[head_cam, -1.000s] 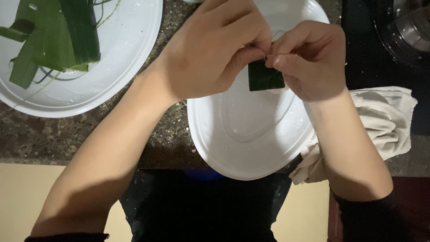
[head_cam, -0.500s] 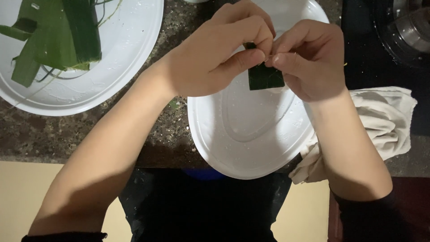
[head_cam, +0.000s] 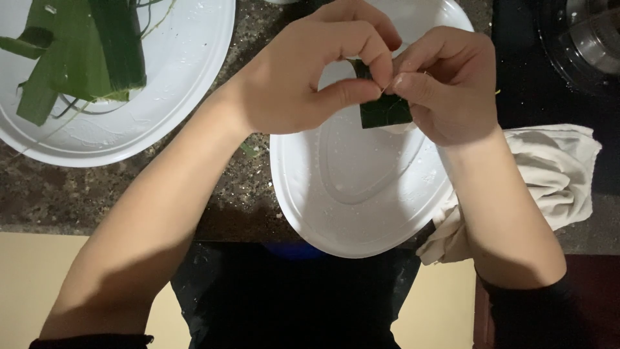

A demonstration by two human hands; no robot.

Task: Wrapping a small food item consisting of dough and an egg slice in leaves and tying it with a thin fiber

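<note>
A small, dark green folded piece of leaf [head_cam: 385,110] is pinched between the closed thumb and forefinger of the left hand [head_cam: 303,71] and of the right hand [head_cam: 445,81], upper centre of the frame, above an oval white plastic plate [head_cam: 361,194]. A fold appears to be in hand; firm, matched pinching seems needed. Long green leaf strips [head_cam: 77,52] lie upper left.

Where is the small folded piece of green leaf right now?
In the head view, the folded leaf piece sits upper centre-right, pinched between the left hand and right hand, above the empty white oval plate.
</note>
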